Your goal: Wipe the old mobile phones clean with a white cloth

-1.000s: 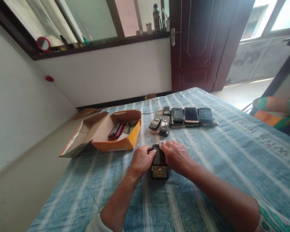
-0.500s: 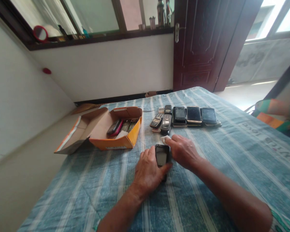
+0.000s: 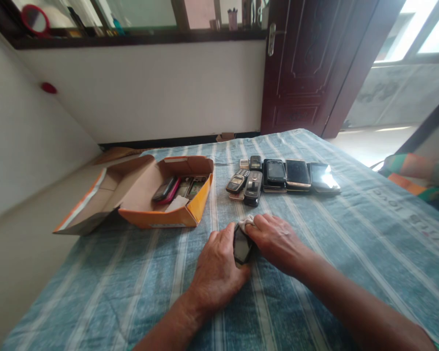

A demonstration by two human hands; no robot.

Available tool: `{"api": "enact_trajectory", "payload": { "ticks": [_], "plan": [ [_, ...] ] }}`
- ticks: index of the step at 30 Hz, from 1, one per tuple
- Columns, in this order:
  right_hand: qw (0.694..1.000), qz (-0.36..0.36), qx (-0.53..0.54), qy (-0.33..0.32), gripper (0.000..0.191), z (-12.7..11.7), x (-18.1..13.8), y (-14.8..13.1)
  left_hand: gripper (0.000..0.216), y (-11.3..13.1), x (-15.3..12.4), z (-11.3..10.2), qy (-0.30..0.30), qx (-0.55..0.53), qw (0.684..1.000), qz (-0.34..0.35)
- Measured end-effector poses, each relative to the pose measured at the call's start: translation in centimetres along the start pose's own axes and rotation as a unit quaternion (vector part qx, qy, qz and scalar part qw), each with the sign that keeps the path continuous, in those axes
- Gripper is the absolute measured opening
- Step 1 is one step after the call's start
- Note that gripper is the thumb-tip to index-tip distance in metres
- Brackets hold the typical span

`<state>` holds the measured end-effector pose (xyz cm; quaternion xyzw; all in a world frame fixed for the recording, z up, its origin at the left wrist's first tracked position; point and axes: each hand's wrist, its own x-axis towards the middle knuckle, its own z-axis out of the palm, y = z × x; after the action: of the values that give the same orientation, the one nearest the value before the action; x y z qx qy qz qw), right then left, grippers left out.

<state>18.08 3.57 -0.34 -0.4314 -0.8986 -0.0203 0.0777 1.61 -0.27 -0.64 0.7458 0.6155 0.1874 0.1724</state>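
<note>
Work on a small black rectangular phone with a dark glossy screen is being done near the middle of a blue, white-striped fabric cover. The phone is being gripped along its left side and lower end by the left hand, fingers and thumb curled around it; whether it is being lifted off the fabric cannot be told. Crumpled white cloth is being pinched by the right hand at the phone's upper edge, so wiping seems under way and not yet finished. Beyond the hands, dark keypad phones and flat touchscreen phones are being kept grouped, perhaps already dealt with, though their cleanness cannot be judged. Other phones are being contained in an open orange cardboard box, apparently left to do.
</note>
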Motion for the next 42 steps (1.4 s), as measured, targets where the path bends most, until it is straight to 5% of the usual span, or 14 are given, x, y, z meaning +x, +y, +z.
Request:
{"api": "enact_trajectory", "payload": {
  "ticks": [8,20,31,42],
  "plan": [
    [1.000,-0.004,0.022,-0.015,0.021,0.1,1.3,0.1,0.055,0.6,0.1,-0.3,-0.009,-0.004,1.000,-0.014],
    [0.999,0.023,0.032,-0.003,0.024,0.1,-2.1,0.0,0.057,0.0,-0.2,-0.1,-0.006,-0.005,1.000,-0.003],
    [0.999,0.012,0.041,-0.017,0.023,0.0,1.2,0.0,0.046,0.3,-0.1,-0.7,-0.031,-0.018,0.999,-0.008],
    [0.999,0.024,0.043,-0.001,0.026,0.1,-2.3,0.0,0.045,0.2,-0.2,-0.7,-0.018,-0.011,1.000,-0.002]
  ]
}}
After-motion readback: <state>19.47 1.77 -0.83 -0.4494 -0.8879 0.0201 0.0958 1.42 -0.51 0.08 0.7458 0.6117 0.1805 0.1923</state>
